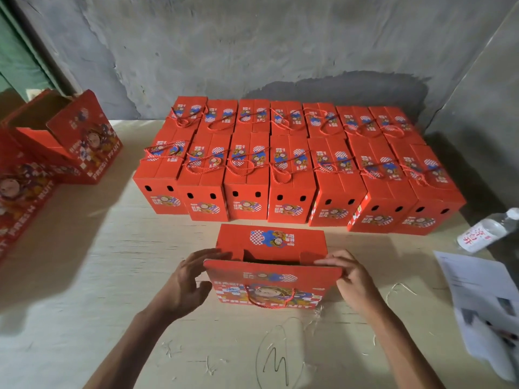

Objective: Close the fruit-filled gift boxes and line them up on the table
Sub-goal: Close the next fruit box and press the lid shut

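A red gift box (271,287) with a rope handle stands at the near middle of the table (112,262), its top flaps partly folded with a dark gap between them. My left hand (188,279) touches the near flap's left end with spread fingers. My right hand (351,279) holds the right end of that flap, fingers lying over its top edge. Behind it, two rows of several shut red boxes (297,169) stand side by side, their rope handles lying on top.
Open red boxes (70,141) stand at the table's left edge. A plastic water bottle (488,230) lies at the right, with printed papers (483,299) nearer me. Concrete walls close off the back and right. Pen scribbles mark the near tabletop.
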Available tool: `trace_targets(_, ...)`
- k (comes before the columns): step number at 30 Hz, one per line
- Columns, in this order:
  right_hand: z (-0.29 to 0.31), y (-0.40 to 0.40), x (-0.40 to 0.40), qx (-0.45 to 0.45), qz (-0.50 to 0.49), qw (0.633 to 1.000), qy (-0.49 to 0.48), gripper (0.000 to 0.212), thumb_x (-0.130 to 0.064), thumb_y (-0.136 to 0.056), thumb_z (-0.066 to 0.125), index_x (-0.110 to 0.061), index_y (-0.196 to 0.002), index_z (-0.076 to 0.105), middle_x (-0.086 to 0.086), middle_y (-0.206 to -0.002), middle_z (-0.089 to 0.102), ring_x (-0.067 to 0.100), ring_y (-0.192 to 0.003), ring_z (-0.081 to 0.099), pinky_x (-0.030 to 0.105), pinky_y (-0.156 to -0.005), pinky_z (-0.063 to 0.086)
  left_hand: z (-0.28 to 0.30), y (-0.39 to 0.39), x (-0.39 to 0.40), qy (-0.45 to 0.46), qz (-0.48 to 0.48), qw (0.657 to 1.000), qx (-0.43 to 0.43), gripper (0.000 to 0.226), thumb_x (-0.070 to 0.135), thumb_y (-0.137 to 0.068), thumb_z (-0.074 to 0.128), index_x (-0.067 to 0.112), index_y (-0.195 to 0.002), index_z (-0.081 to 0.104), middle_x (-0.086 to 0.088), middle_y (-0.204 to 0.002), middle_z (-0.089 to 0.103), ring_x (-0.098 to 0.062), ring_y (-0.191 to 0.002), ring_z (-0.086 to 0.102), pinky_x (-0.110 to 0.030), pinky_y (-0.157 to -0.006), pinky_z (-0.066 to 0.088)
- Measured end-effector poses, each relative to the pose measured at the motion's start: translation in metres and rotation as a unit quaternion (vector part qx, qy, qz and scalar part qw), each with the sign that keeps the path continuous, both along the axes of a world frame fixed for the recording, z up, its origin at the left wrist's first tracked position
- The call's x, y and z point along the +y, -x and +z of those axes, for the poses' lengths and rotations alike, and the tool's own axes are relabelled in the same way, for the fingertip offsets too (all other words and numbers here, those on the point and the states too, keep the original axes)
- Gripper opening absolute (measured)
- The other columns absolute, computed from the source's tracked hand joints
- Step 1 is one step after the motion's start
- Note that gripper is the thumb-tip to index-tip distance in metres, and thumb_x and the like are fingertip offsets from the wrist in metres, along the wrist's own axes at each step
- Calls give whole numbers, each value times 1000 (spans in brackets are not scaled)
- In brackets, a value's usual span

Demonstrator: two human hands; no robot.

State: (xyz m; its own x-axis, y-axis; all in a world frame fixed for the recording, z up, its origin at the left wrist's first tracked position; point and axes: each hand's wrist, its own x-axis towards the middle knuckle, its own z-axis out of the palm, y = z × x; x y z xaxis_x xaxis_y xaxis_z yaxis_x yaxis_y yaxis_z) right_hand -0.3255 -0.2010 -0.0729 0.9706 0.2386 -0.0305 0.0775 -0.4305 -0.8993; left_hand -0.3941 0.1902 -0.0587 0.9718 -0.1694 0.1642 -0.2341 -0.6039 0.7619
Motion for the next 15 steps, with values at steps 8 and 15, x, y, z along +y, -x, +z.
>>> trace_targets(8,22,20,14,38,-17,999,-19,35,-62,-87,59,-35,-106,70,-21,-115,62,0,-101,66,9,-77,49,1,-5,-45,51,229,972,18,68,66,-94,54,42,-152,27,9,-119,68,-8,-94,66,-27,-74,54)
trace_targets(15,9,8,48,-309,-84,915,246,39,-20,-94,73,-8,-131,67,6,-133,64,23,-123,59,41,-102,51,-18,-32,-64,-213,189,948,-140,44,39,-108,44,18,-144,55,-19,-146,51,-39,-133,49,-61,-106,44)
